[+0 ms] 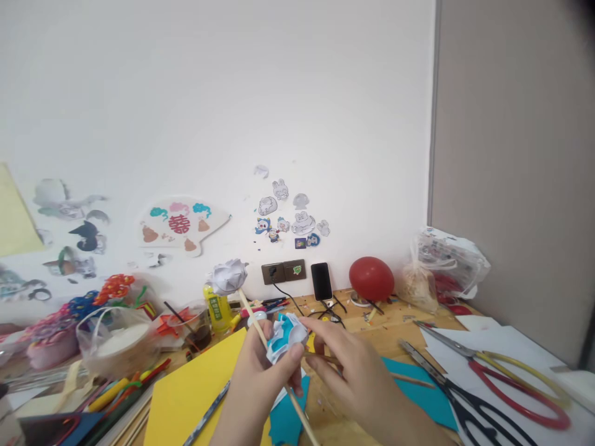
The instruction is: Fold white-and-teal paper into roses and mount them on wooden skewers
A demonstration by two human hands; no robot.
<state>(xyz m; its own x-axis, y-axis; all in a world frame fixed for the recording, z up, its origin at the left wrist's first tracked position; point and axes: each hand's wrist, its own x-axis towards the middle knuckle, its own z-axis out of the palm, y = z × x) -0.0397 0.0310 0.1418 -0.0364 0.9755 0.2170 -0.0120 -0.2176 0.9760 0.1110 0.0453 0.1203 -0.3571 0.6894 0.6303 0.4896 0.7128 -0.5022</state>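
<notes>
My left hand (255,378) is closed around a thin wooden stick (301,416) that slants across the palm. A crumpled white paper flower (229,276) tops that stick. Between the same hand's thumb and fingers sits a smaller blue-and-white paper flower (284,339). My right hand (353,371) touches its right side with bent fingers and pinches a second wooden stick (413,379), which runs out to the right beneath the hand. Whether this stick enters the small flower is hidden by the fingers. Blue paper (289,416) lies under my left hand.
Yellow paper (186,378) and a patterned pencil-like rod (209,412) lie left. Black-handled scissors (453,387) and red-and-yellow-handled scissors (511,378) lie right on paper. Along the wall stand a phone (321,282), a red balloon (371,279) and a yellow bottle (218,311).
</notes>
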